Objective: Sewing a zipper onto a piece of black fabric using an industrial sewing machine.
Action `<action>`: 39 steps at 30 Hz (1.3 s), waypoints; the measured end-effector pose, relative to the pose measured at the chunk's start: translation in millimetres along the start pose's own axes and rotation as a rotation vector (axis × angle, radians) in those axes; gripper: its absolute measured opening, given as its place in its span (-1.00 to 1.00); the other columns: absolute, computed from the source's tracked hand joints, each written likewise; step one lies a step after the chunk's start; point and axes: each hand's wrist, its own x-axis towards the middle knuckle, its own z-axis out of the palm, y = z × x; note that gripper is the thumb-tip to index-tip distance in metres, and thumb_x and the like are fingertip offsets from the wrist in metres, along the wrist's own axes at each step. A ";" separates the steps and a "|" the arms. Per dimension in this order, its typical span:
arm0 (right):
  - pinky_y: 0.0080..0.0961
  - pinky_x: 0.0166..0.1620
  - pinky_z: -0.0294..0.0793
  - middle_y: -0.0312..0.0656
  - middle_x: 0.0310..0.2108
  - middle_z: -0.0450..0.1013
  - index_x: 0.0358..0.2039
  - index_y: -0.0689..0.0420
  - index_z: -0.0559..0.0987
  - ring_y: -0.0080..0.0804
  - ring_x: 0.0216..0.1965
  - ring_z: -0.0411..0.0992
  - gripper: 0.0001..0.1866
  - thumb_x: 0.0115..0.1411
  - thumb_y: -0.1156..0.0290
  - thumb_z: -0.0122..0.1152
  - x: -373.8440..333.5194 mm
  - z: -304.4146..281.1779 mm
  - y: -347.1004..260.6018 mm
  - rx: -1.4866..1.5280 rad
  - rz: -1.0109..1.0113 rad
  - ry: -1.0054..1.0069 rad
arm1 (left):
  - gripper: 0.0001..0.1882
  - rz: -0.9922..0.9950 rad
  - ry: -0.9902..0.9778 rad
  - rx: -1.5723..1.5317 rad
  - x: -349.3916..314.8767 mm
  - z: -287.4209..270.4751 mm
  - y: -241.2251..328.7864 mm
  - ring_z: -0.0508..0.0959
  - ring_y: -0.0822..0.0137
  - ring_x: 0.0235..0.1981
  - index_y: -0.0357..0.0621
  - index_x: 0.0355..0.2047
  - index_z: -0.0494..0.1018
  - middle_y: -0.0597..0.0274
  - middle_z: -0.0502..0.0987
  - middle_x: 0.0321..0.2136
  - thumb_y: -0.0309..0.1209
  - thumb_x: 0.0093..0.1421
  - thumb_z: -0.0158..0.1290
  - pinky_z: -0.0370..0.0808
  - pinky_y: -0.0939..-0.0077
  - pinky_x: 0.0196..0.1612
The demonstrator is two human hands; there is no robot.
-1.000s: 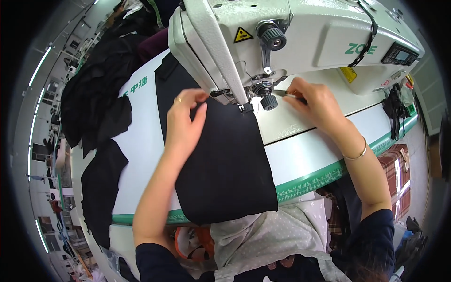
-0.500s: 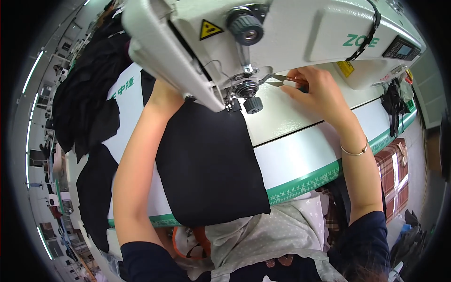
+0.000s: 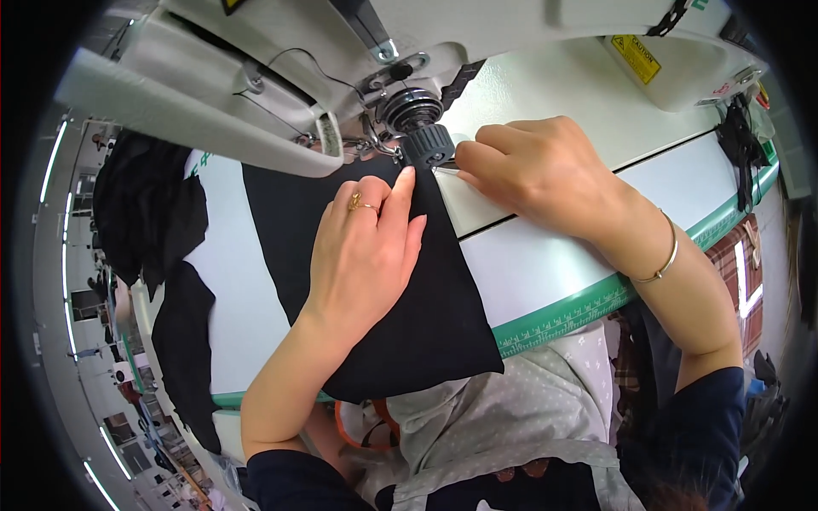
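A black fabric panel (image 3: 400, 341) lies under the sewing machine's head (image 3: 213, 85) and hangs over the table's front edge. My left hand (image 3: 358, 247) rests on this panel, thumb apart and index finger stretched toward the needle area; the other fingers bend under and it grips nothing visible. Just right of the dark adjusting knob (image 3: 429, 146), my right hand (image 3: 537, 175) is closed around small thread snips (image 3: 446, 169). Only a sliver of their metal shows, at the fabric's right edge. The needle and presser foot are mostly hidden behind the knob.
More black cloth (image 3: 145, 213) is heaped at the far left, with another black piece (image 3: 183, 341) draped over the table's left edge. A green ruler strip (image 3: 562, 311) runs along the front. Dark strips (image 3: 741, 153) hang at the right end.
My left hand has come from behind the machine head onto the fabric. My right hand has moved left and nearer with the snips, to the needle area. The view has shifted closer.
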 end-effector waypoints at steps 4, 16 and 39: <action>-0.34 -0.59 0.41 -0.22 -0.63 0.32 -0.49 0.12 0.40 -0.27 -0.59 0.47 -0.89 -0.03 0.50 0.16 1.4 2.4 1.6 -0.011 -0.026 0.003 | -0.53 0.016 0.029 0.065 -0.6 5.0 -3.3 0.40 0.21 -0.30 -0.34 0.02 0.46 0.18 0.33 -0.33 -0.45 0.09 0.22 0.42 0.33 -0.25; -0.33 -0.59 0.43 -0.19 -0.62 0.40 -0.47 0.15 0.47 -0.22 -0.58 0.50 -0.90 -0.01 0.46 0.21 11.7 12.9 -4.1 -0.039 -0.057 0.009 | -0.60 -0.014 0.078 -0.059 -0.8 4.4 -8.4 0.42 0.16 -0.34 -0.34 0.02 0.48 0.17 0.37 -0.38 -0.54 0.14 0.13 0.43 0.29 -0.22; -0.44 -0.60 0.41 -0.32 -0.61 0.36 -0.35 0.06 0.49 -0.38 -0.56 0.50 -0.86 0.03 0.43 0.21 16.9 24.2 -1.6 -0.133 -0.128 0.057 | -0.59 0.054 0.059 -0.009 -5.7 4.7 -13.3 0.39 0.18 -0.34 -0.32 0.03 0.48 0.17 0.36 -0.37 -0.47 0.16 0.11 0.38 0.30 -0.21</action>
